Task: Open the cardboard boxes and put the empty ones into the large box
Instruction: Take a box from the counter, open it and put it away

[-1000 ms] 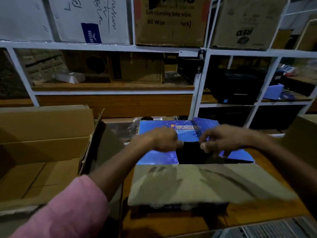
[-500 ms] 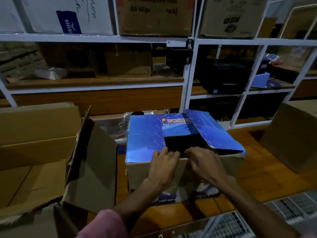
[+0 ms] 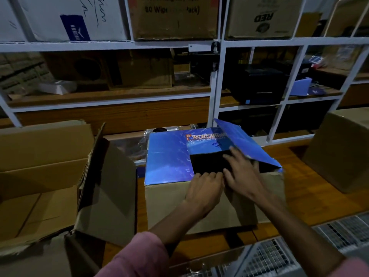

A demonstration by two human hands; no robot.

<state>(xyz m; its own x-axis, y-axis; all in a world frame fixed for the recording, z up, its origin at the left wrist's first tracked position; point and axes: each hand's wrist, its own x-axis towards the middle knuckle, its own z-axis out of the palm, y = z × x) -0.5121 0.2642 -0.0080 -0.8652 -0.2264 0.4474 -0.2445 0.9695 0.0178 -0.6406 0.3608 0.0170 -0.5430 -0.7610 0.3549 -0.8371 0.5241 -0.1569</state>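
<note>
We are opening the blue-topped cardboard box at centre: left hand curling over its near edge, right hand spread, seemingly lifting a flap. The large open brown box is waiting at nine o'clock.

The blue top flap of the cardboard box on the table carries the brand "WONDER" in white and orange letters, with the line "BOPP SELF ADHESIVE TAPE" beneath it, partly cut off by the raised right flap. On the upper shelf, a brown carton reads "80 Wip… Pack)", the middle of the line being illegible; a second brown carton shows "RED" printed upside down; a white carton bears handwriting that cannot be read.
</note>
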